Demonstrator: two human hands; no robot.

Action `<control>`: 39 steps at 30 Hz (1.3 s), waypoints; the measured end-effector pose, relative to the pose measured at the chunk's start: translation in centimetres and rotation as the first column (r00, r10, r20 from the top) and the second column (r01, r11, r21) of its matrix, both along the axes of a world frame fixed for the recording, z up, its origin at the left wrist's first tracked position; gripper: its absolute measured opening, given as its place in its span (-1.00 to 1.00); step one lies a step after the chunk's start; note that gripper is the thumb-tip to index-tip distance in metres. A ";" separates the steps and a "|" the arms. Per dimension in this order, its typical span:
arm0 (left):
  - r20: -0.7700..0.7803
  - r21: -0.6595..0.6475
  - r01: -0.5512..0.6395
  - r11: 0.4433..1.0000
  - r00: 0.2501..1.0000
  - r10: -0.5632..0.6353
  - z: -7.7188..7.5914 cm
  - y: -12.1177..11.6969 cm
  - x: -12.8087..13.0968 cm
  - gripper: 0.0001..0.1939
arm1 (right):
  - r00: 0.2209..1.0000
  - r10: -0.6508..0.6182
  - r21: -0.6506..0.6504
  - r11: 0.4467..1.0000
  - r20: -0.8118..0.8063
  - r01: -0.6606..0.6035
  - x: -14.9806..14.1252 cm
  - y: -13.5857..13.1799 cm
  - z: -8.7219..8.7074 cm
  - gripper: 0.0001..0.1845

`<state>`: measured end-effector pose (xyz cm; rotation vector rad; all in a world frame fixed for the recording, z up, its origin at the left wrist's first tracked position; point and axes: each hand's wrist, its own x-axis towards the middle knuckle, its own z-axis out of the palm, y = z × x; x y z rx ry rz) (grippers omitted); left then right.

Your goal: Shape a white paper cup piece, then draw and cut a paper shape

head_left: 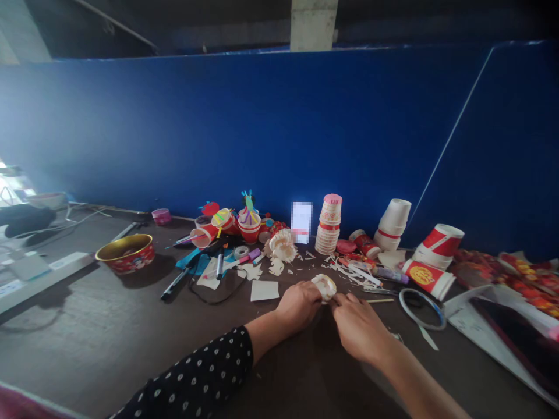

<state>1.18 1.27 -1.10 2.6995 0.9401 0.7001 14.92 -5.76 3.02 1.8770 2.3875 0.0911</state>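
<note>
White piece [325, 283] between both hands [300, 305] [357, 326]

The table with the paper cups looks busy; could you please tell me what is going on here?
A person is handling a small pale piece at the table. The left hand holds its left side, while the right hand has its fingertips at the lower right edge. Just beyond lie white paper scraps, with a tall cup stack standing behind them.

Left hand [299, 304] and right hand [357, 326] near each other, fingers [311, 291] bent inward, forearms [413, 372] aslant.
</note>
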 end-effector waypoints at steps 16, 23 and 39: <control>-0.118 0.016 -0.167 0.986 0.979 0.168 -0.2 -0.5 0.6 -0.82 | 0.993 0.009 0.013 1.000 -0.120 -0.008 1.4 1.0 0.3 -0.68; -0.051 -0.024 -0.141 0.990 0.989 0.140 0.0 -0.7 0.3 -0.89 | 0.994 -0.001 0.005 1.000 -0.106 0.002 1.3 0.9 0.1 -0.65; -0.073 -0.094 -0.197 0.976 0.979 0.190 0.6 -0.7 0.8 -0.83 | 0.975 -0.039 0.144 0.987 -0.220 0.072 2.4 2.6 -1.3 -0.74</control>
